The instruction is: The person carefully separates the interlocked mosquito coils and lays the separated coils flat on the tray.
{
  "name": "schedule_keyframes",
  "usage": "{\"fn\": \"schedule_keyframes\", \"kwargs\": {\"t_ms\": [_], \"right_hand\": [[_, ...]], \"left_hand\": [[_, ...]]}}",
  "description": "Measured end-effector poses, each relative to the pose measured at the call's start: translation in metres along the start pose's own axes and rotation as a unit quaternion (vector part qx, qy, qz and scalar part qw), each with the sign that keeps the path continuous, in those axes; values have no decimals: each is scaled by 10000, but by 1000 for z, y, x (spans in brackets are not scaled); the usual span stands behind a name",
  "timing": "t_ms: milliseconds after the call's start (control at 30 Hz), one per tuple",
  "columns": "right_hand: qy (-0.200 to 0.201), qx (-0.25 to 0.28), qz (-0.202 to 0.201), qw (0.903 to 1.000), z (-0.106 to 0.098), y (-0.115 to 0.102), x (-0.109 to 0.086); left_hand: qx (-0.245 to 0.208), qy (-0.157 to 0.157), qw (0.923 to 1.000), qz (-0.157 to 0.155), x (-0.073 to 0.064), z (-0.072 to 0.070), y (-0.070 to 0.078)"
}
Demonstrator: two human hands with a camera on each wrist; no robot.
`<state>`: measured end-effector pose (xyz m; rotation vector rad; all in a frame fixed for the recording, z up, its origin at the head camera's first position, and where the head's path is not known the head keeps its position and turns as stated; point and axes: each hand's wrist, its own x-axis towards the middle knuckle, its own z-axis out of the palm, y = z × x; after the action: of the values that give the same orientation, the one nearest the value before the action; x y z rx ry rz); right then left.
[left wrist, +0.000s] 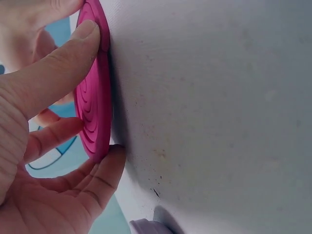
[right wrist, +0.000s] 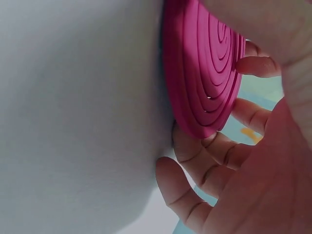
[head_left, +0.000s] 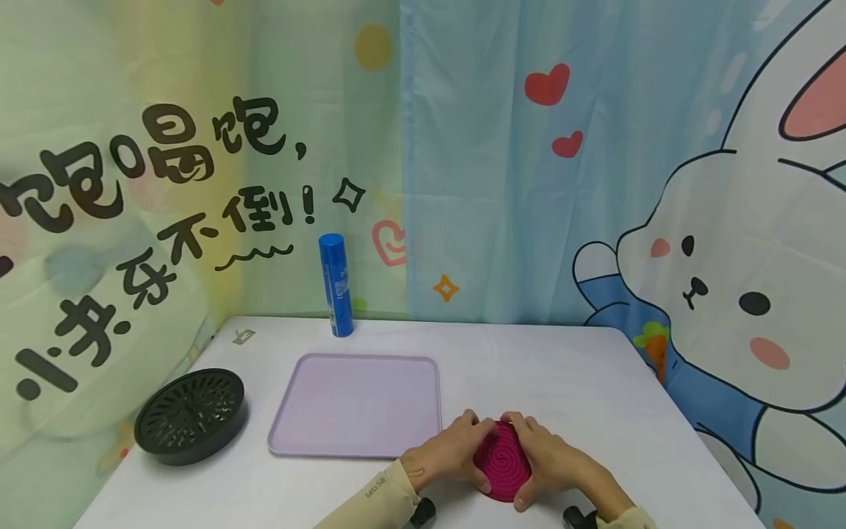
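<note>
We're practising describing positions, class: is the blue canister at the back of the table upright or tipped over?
Upright: in the head view, the blue canister stands on one end on the white table, cap uppermost.

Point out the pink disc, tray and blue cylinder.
Pink disc (head_left: 504, 461): head view, middle of its spiral face.
Tray (head_left: 357, 405): head view, bare middle of its surface.
Blue cylinder (head_left: 337, 285): head view, its upright side.

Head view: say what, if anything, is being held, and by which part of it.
The pink disc, by its rim: left grip on one side, right grip on the opposite side.
</note>
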<state>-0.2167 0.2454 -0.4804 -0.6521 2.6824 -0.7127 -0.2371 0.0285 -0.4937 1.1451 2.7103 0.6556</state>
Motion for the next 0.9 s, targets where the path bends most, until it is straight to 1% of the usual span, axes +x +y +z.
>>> {"fn": "schedule_keyframes", "kwargs": {"t_ms": [300, 500, 600, 800, 900], "right_hand": [[-68, 442, 250, 9987, -2, -1, -6], [37, 541, 58, 9985, -1, 1, -12], [103, 634, 11, 9979, -1, 4, -14], [97, 848, 74, 9963, -2, 11, -19], [90, 894, -35, 9960, -3, 14, -22]], "left_hand": [[-11, 100, 9999, 41, -3, 1, 0], [-66, 207, 9998, 25, -8, 1, -1], [-244, 231, 9994, -63, -8, 3, -2], [-673, 204, 9972, -247, -8, 4, -4], [-931, 185, 9950, -314, -8, 3, -4]]}}
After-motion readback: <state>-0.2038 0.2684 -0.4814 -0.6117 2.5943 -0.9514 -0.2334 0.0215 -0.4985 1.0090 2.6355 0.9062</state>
